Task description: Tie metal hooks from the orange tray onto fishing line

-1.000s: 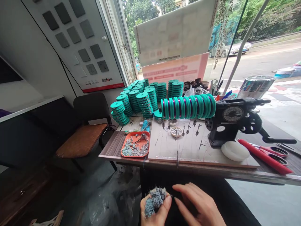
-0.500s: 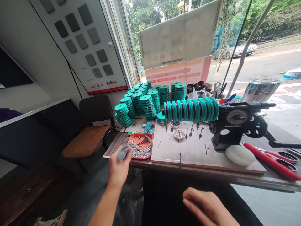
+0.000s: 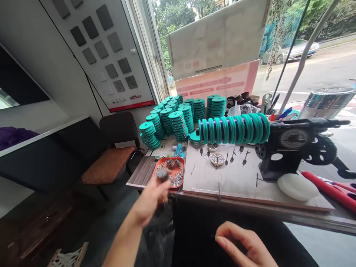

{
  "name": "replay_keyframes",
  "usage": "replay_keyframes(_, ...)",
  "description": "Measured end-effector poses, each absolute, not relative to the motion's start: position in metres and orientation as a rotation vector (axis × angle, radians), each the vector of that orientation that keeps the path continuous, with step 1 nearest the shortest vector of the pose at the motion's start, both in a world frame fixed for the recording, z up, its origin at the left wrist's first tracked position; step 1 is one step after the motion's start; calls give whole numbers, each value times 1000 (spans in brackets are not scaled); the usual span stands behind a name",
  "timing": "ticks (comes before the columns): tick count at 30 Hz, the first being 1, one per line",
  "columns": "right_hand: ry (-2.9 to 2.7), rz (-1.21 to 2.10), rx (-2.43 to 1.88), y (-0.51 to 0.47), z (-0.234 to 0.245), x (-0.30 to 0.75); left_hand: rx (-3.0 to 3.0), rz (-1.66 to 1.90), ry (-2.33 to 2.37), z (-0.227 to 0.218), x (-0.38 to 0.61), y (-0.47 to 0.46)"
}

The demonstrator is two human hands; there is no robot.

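Observation:
My left hand point(image 3: 152, 195) is closed around a grey ridged bundle point(image 3: 161, 174), held over the near left part of an orange tray point(image 3: 183, 163). Small silvery metal pieces point(image 3: 177, 181) lie in that tray. Lower down, over the dark cloth point(image 3: 191, 230), my right hand point(image 3: 241, 244) has thumb and forefinger pressed together; whatever is between them is too small to make out. Teal foam spools point(image 3: 233, 129) sit in a row on the shaft of a black hand-crank winder point(image 3: 286, 148), with small dark weights hanging below on thin lines.
Stacks of teal spools point(image 3: 178, 124) stand behind the tray. Two small bowls, one with silvery beads point(image 3: 217, 159), rest on the board point(image 3: 236, 185). A white round lump point(image 3: 297, 186), a red-handled tool point(image 3: 330, 189) and a metal can point(image 3: 328, 102) are at right. A chair point(image 3: 111, 165) stands left.
My left hand has moved right and turned, bringing the grey bundle over the tray. My right hand stays low with its fingertips pinched. The view has shifted slightly.

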State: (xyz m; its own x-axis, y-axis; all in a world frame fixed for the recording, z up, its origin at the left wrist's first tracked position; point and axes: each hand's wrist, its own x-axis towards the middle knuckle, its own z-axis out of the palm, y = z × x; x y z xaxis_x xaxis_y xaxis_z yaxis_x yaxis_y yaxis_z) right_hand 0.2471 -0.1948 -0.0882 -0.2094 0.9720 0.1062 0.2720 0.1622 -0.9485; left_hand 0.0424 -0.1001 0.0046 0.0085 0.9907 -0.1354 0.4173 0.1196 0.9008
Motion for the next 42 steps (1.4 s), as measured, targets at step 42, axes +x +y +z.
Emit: replay_keyframes(42,-1959,-56,-1143,-198,-120,233,798,1135,1437,-97,104,-195)
